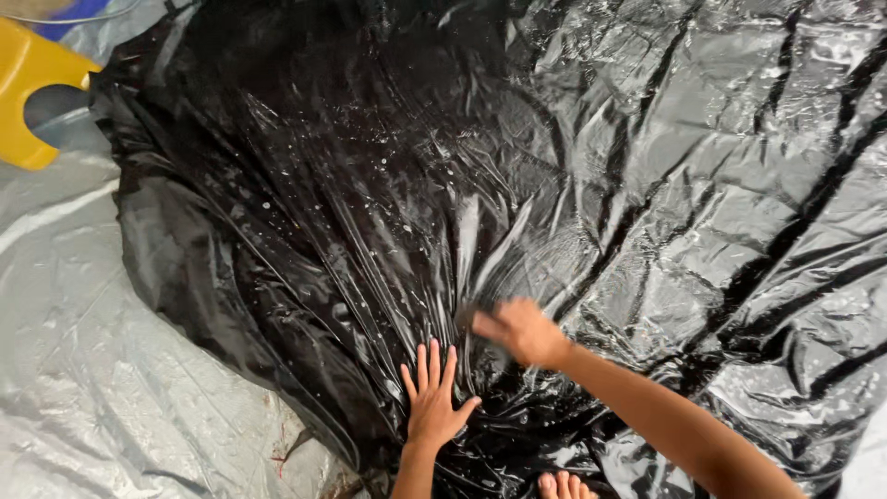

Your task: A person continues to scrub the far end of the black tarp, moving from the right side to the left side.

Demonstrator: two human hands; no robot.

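A large, crinkled black plastic sheet (388, 185) with water droplets on it fills most of the view. My left hand (432, 399) lies flat on its near part, palm down, fingers spread. My right hand (519, 330) is just above and to the right of it, over the sheet and blurred by motion. Its fingers look curled, and I cannot tell whether anything is in them. My right forearm (674, 425) comes in from the lower right.
A grey plastic sheet (83, 370) lies under the black one on the left. A yellow plastic object (23, 92) sits at the top left corner. Toes of a foot (564, 485) show at the bottom edge.
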